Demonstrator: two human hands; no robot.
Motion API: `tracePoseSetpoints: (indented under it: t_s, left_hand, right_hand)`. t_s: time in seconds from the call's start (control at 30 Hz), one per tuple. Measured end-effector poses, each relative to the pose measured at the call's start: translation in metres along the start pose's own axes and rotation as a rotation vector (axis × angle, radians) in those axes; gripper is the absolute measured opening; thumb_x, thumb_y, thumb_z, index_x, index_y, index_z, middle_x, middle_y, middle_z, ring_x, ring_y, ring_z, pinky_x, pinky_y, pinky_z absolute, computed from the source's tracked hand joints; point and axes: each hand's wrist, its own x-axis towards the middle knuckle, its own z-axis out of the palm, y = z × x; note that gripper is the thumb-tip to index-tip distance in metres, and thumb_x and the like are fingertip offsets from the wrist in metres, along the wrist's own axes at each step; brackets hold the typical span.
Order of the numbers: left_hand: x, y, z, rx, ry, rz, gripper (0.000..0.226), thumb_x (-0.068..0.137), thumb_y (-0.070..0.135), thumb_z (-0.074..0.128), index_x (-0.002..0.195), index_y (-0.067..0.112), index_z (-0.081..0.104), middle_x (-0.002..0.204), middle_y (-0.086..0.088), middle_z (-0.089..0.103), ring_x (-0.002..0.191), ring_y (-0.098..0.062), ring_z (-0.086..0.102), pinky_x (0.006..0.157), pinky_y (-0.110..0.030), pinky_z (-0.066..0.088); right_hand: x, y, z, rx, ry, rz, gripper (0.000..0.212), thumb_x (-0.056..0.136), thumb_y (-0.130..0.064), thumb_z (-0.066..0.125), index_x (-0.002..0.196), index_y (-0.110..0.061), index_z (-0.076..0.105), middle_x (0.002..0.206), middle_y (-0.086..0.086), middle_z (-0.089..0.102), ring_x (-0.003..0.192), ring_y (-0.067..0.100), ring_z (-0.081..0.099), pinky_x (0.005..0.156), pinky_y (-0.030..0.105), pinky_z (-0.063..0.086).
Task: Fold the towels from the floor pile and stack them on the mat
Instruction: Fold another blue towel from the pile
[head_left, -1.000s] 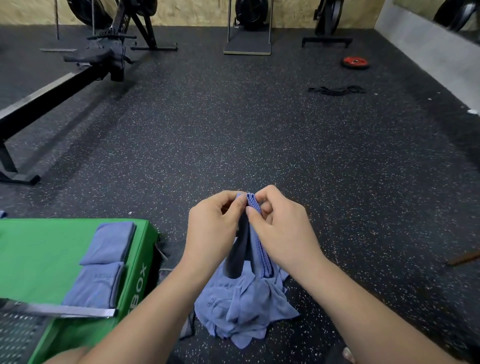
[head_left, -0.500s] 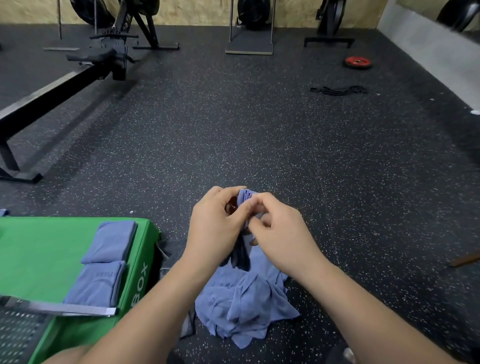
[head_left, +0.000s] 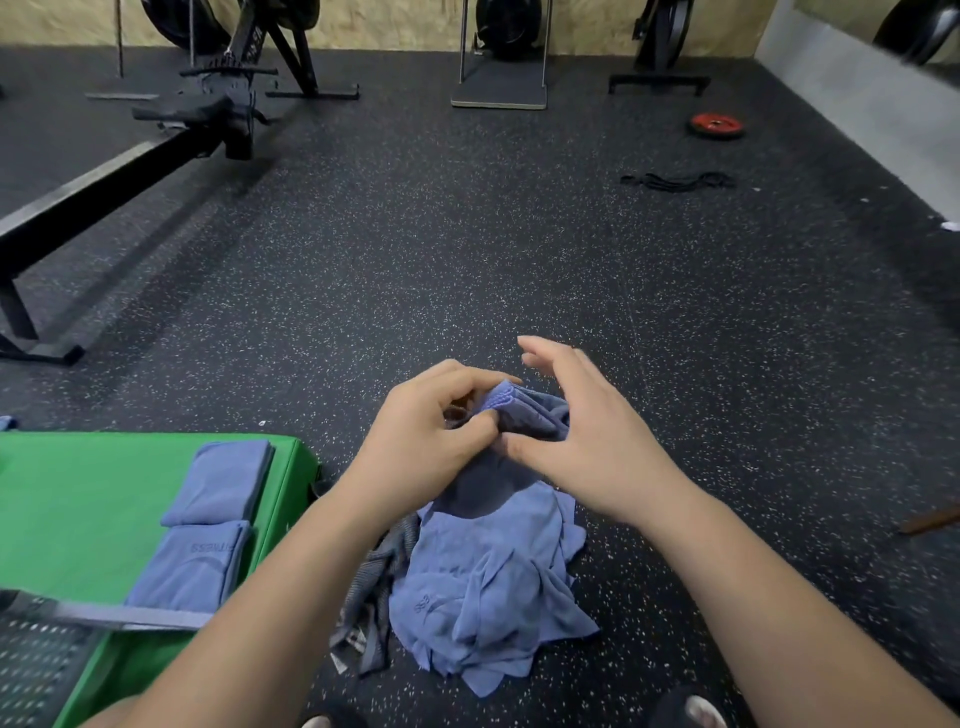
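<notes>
Towel pile (head_left: 493, 597): blue, crumpled on the floor just right of the green mat (head_left: 78, 519); how many it holds is hidden in the folds. Folded towels (head_left: 218, 483), two: flat along the mat's right edge, end to end. Held towel (head_left: 524, 415): raised above the pile, right of the mat, bunched, edges unclear. Left hand (head_left: 431, 447): pinches its corner. Right hand (head_left: 587, 441): fingers spread, blurred, gripping nothing. Step, judged: finding corners. The next move likely calls for pinching a second corner and spreading the cloth.

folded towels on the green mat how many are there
2. The far folded towel lies on the green mat by its right edge; the near folded towel abuts it. Others may hide beneath.
</notes>
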Motion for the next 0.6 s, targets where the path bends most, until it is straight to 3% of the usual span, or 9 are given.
tracePoseSetpoints:
  t_s: [0.03,0.1,0.17,0.3,0.43,0.6]
  left_hand:
    - [-0.001,0.001,0.0,-0.046,-0.023,0.003,0.033,0.092,0.011,0.072,0.114,0.034,0.079,0.1,0.002,0.073,0.094,-0.019,0.071,0.089,-0.041,0.058]
    - [-0.001,0.002,0.0,-0.146,-0.061,-0.011,0.029,0.094,0.007,0.073,0.113,0.029,0.077,0.098,0.001,0.075,0.093,-0.026,0.071,0.087,-0.043,0.058]
    - [-0.002,0.002,0.0,-0.209,-0.07,-0.027,0.026,0.093,0.012,0.074,0.114,0.027,0.073,0.099,-0.001,0.074,0.097,-0.031,0.07,0.087,-0.043,0.056]
    - [0.001,-0.005,-0.005,-0.25,-0.146,-0.09,0.034,0.09,0.033,0.081,0.12,0.029,0.066,0.108,-0.012,0.072,0.099,-0.033,0.069,0.092,-0.049,0.055]
    - [0.003,-0.014,-0.017,-0.025,-0.307,-0.176,0.03,0.087,0.042,0.082,0.109,0.026,0.07,0.096,-0.007,0.073,0.082,-0.012,0.061,0.086,-0.054,0.056]
    - [0.004,-0.014,-0.033,-0.16,-0.239,-0.209,0.039,0.084,0.049,0.087,0.088,0.018,0.064,0.079,0.003,0.061,0.077,-0.013,0.051,0.071,-0.036,0.039]
  right_hand:
    - [0.0,0.001,-0.002,0.02,-0.045,0.005,0.076,0.083,-0.045,0.085,0.148,-0.05,0.046,0.138,-0.026,0.058,0.128,0.006,0.058,0.106,0.036,0.048]
    - [0.001,0.004,-0.005,0.051,-0.097,-0.011,0.041,0.088,-0.036,0.081,0.125,-0.039,0.064,0.112,-0.019,0.072,0.101,0.001,0.067,0.09,0.035,0.055]
    - [0.001,0.005,-0.005,0.049,-0.094,-0.047,0.013,0.092,-0.03,0.078,0.1,-0.026,0.067,0.088,-0.009,0.071,0.08,0.007,0.064,0.074,0.036,0.052]
    - [0.001,0.005,-0.008,0.062,-0.039,-0.122,0.016,0.094,-0.029,0.08,0.094,-0.023,0.065,0.082,-0.007,0.069,0.076,0.008,0.063,0.071,0.031,0.048]
    - [0.002,0.007,-0.018,0.15,0.047,-0.102,0.019,0.095,-0.037,0.081,0.1,-0.025,0.068,0.086,-0.004,0.072,0.079,0.013,0.067,0.077,0.036,0.054]
    - [0.003,0.013,-0.026,0.088,0.21,-0.11,0.023,0.103,-0.044,0.069,0.101,-0.023,0.061,0.085,-0.003,0.069,0.08,0.016,0.066,0.078,0.038,0.053]
